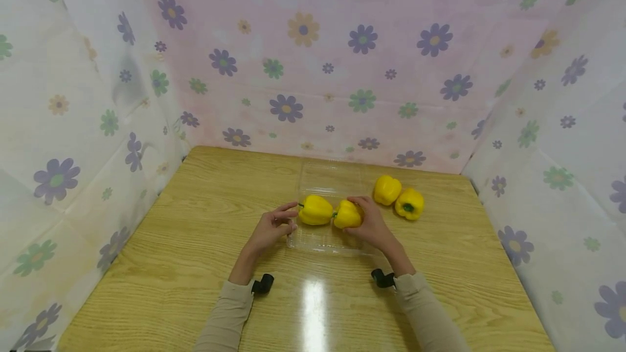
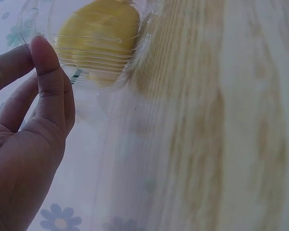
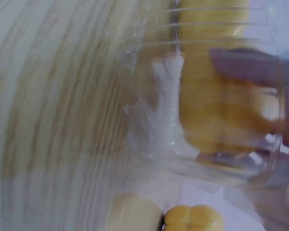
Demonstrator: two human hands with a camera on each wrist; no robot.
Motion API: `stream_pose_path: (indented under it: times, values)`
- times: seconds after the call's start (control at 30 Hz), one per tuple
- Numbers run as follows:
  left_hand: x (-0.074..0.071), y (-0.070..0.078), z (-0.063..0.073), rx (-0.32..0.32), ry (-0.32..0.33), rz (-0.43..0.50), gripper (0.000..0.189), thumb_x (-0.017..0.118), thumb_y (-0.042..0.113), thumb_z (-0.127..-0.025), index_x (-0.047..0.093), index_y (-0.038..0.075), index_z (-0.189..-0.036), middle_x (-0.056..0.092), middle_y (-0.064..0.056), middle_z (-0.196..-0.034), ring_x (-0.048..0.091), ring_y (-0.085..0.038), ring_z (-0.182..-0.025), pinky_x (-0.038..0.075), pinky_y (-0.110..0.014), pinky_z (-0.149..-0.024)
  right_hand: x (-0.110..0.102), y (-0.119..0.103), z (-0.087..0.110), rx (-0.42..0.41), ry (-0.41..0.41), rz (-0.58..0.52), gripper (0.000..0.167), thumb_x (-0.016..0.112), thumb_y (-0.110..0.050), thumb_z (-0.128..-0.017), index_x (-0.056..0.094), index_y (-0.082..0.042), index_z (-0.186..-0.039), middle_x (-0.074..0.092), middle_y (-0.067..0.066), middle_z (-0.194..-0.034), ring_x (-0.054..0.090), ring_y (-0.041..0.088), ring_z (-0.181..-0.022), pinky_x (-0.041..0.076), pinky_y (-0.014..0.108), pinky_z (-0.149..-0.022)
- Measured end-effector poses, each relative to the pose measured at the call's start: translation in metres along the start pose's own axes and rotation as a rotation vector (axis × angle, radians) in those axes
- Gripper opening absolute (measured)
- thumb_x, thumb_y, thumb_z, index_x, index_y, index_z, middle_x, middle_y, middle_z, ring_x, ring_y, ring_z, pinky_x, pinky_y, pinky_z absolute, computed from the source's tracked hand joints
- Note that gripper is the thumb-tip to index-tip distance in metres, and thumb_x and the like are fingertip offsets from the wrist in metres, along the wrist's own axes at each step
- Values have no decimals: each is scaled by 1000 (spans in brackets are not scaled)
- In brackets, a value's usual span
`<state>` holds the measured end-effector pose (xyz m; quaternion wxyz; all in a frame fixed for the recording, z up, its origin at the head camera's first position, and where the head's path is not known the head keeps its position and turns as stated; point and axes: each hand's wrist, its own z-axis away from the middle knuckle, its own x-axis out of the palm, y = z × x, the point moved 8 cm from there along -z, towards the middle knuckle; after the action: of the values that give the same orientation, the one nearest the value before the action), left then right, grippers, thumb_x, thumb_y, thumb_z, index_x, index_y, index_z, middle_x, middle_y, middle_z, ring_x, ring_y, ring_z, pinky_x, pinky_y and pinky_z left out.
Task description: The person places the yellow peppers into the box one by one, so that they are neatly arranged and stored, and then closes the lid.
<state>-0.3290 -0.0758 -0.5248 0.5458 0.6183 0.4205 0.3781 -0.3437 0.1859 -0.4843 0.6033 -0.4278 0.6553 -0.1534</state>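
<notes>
A clear plastic container (image 1: 313, 242) with its lid (image 1: 330, 176) laid back behind it sits on the table. Inside it, a yellow bell pepper (image 1: 317, 210) lies on its side, stem to the left. My right hand (image 1: 375, 228) grips a second yellow bell pepper (image 1: 346, 215) within the container's right part, its stem pointing at the first pepper. Through the container's wall the right wrist view shows that gripped pepper (image 3: 212, 113), somewhat blurred. My left hand (image 2: 41, 113) pinches the container's left rim between thumb and forefinger, close to the first pepper's stem.
Two more yellow bell peppers, one behind (image 1: 387, 189) and one in front (image 1: 409, 203), lie on the table right of the container. The wooden table (image 1: 195, 265) is bounded by flowered cloth (image 1: 313, 69) at the back and both sides.
</notes>
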Motion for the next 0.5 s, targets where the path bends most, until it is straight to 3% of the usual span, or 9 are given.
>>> stream_pose_path:
  times: [0.23, 0.5]
  values:
    - [1, 2, 1, 11, -3, -10, 36, 66, -5, -94, 63, -12, -129, 42, -18, -158, 58, -13, -84, 54, -20, -66, 4, 1, -3, 92, -32, 54, 76, 89, 0, -72, 54, 3, -139, 49, 26, -138, 49, 43, -126, 42, 61, -108]
    - [2, 3, 1, 23, -9, -9, 36, 65, -5, -95, 62, -13, -129, 41, -20, -158, 58, -13, -84, 54, -20, -65, 6, 4, -3, 162, -60, 44, 78, 89, -3, -74, 52, 2, -142, 48, 26, -140, 49, 43, -128, 40, 60, -110]
